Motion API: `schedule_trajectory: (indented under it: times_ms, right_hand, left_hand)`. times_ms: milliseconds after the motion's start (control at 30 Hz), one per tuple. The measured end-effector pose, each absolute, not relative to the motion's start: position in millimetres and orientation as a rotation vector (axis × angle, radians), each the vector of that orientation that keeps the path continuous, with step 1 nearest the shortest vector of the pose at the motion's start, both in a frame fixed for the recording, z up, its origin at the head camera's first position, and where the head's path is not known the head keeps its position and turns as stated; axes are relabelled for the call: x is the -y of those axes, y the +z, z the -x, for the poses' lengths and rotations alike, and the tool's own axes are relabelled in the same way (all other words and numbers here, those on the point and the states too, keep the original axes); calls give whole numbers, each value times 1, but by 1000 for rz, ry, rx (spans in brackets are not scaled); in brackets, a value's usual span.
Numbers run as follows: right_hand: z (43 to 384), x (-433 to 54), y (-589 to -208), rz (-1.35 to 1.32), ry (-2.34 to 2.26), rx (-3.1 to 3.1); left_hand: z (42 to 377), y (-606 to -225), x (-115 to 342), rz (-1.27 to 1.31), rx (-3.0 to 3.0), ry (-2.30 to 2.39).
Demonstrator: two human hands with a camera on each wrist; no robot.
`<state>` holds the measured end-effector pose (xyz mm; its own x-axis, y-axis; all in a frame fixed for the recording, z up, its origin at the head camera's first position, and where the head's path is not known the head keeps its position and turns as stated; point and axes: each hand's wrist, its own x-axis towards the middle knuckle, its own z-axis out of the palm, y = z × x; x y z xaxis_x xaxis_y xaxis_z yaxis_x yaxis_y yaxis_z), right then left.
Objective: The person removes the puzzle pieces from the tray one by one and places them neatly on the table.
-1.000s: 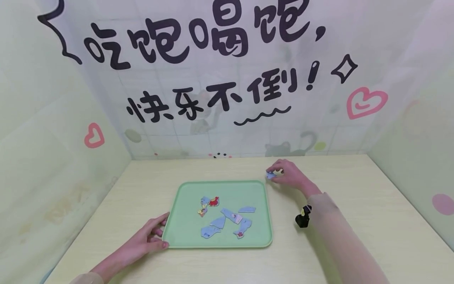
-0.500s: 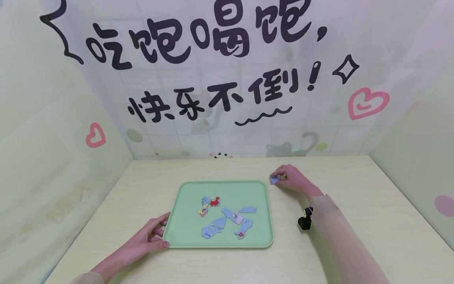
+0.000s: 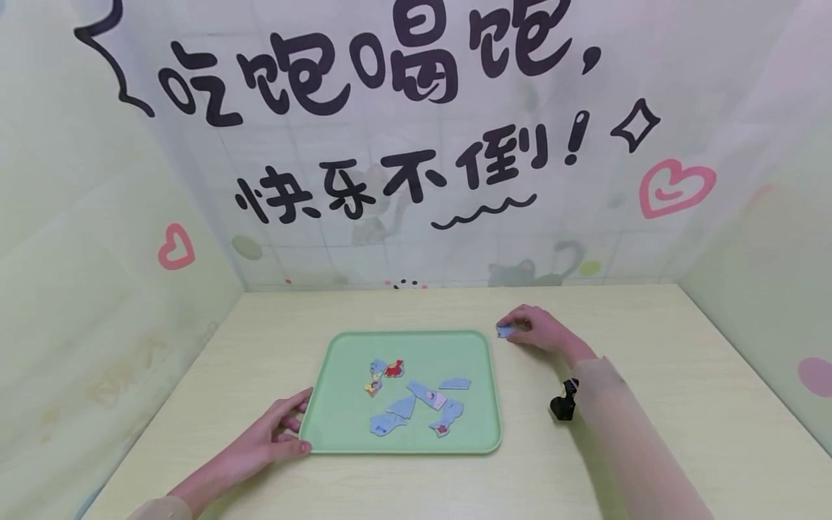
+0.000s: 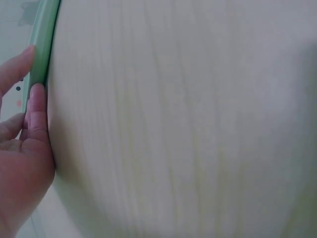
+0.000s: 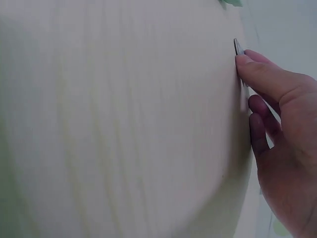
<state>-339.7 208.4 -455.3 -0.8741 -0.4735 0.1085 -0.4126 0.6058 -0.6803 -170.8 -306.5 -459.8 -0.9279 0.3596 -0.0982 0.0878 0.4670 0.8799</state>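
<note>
Risk: dropping piece pinched in right hand through slackening, or scattering loose pieces by jerking tray gripped in left hand.

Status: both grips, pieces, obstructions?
Left grip on green tray, left edge. Right grip pinching blue piece, off tray. Other pieces on tray. Only tray's rim lies between.
</note>
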Motion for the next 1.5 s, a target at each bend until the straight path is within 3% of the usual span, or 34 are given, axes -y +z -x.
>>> schedule_trajectory:
  times_ms: [1033, 1500]
  right_hand:
    - [339, -207, -446, 701, -1007, -2728]
    - [332, -180, -433, 910, -877, -2951]
  left_hand:
    - [172, -458, 307, -335, -2407, 1448]
    - [173, -458, 306, -365, -2412, 1457]
